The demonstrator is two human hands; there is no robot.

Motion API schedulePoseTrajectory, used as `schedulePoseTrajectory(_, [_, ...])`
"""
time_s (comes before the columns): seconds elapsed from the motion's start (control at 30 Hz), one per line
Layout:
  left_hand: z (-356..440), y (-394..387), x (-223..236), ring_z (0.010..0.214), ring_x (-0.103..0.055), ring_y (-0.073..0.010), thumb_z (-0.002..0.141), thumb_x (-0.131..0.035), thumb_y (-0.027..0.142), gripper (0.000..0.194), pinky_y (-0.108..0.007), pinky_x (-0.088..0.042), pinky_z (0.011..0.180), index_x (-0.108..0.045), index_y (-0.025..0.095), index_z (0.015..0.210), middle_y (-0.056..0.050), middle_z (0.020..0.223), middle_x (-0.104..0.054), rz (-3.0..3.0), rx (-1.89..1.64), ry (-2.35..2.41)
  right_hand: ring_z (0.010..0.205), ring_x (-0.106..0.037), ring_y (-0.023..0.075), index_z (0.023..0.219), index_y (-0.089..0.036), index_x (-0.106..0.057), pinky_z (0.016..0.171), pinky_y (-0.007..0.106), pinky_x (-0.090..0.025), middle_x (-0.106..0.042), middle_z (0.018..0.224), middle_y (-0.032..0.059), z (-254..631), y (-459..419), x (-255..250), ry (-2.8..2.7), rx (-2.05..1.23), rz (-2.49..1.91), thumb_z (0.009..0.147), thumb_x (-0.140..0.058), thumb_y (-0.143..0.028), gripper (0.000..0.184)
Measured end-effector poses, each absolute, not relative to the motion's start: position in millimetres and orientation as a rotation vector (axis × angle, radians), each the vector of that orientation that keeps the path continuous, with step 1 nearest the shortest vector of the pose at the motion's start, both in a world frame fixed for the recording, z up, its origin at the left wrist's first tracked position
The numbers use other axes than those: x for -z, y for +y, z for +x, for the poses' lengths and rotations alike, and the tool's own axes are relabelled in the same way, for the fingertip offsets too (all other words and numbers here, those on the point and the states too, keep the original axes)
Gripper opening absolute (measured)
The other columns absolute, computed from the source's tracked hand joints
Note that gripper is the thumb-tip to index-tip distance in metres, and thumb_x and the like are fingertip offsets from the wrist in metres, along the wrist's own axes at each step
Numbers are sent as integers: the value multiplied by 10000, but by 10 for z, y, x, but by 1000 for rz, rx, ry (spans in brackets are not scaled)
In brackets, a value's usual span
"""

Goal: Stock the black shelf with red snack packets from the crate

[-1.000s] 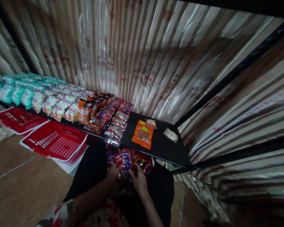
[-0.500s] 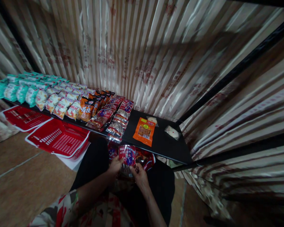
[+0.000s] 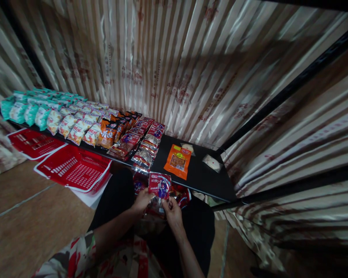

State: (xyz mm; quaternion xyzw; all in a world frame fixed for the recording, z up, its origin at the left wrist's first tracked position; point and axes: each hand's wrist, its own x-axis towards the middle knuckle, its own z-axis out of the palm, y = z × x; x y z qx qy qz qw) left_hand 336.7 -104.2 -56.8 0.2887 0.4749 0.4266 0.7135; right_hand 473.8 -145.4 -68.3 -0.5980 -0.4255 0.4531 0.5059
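Between my hands is a red and purple snack packet (image 3: 160, 186) with a clear lower part, its printed side facing up. My left hand (image 3: 143, 200) pinches its left edge, and my right hand (image 3: 173, 214) grips its lower right. Beneath it, between my knees, more red packets (image 3: 182, 195) lie in a heap, partly hidden by my hands. Just beyond, two rows of similar red packets (image 3: 151, 139) lie overlapping on the black shelf (image 3: 201, 179). An orange flat packet (image 3: 178, 161) lies to the right of those rows.
Leftward along the shelf stand orange bags (image 3: 106, 133), white puffed bags (image 3: 80, 131) and teal bags (image 3: 30, 112). Two small white packets, one nearer the right end (image 3: 212, 163), lie past the orange packet. Red baskets (image 3: 75, 170) sit below left. A black post (image 3: 266, 102) slants at right before striped curtains.
The held red packet has moved up and slightly right, toward the shelf edge, and tilted a little. Both hands have kept hold of it. The shelf goods look unchanged.
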Motion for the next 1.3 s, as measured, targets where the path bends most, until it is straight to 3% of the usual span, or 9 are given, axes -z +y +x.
schedulePoseTrajectory(0.17, [3381, -1059, 635, 703, -628, -189, 519, -763, 347, 320, -290, -459, 694, -623, 153, 732, -33, 720, -680, 646, -975, 1014, 636, -582, 172, 727, -189, -565, 595, 276, -458, -640, 676, 12, 4722, -1427, 608, -939, -1098, -1465, 636, -660, -515, 352])
schedulePoseTrajectory(0.53, [3393, -1019, 581, 703, -596, -184, 553, -732, 417, 369, -294, -442, 693, -613, 150, 778, -27, 711, -652, 775, -993, 983, 596, -583, 162, 763, -200, -553, 579, 269, -467, -622, 644, -12, 4672, -1354, 460, -838, -1101, -1460, 646, -647, -529, 362])
schedulePoseTrajectory(0.7, [3348, -948, 413, 688, -584, -175, 622, -683, 408, 299, -285, -436, 683, -592, 153, 749, -22, 696, -637, 858, -1026, 995, 785, -640, 210, 954, -209, -551, 715, 312, -499, -677, 863, 41, 4629, -1281, 366, -870, -1132, -1401, 719, -595, -504, 380])
schedulePoseTrajectory(0.9, [3230, -812, 156, 719, -598, -175, 662, -648, 388, 281, -260, -443, 676, -594, 159, 816, -25, 753, -651, 895, -1032, 998, 1027, -593, 238, 1230, -210, -433, 889, 350, -459, -637, 1102, 86, 4526, -1149, 305, -922, -1065, -1424, 725, -605, -464, 591])
schedulePoseTrajectory(1.13, [3130, -554, 163, 725, -597, -184, 697, -609, 351, 246, -250, -437, 640, -582, 155, 843, -39, 775, -653, 1024, -1058, 1053, 947, -628, 237, 1353, -187, -310, 810, 335, -494, -668, 1030, 87, 4400, -976, 152, -933, -931, -1502, 696, -625, -458, 777])
schedulePoseTrajectory(1.3, [3065, -371, 57, 788, -604, -193, 711, -600, 294, 265, -254, -441, 705, -581, 160, 939, -52, 858, -659, 1087, -1079, 1142, 932, -633, 227, 1362, -189, -303, 818, 330, -488, -673, 1012, 79, 4339, -749, 17, -984, -941, -1464, 704, -625, -442, 775])
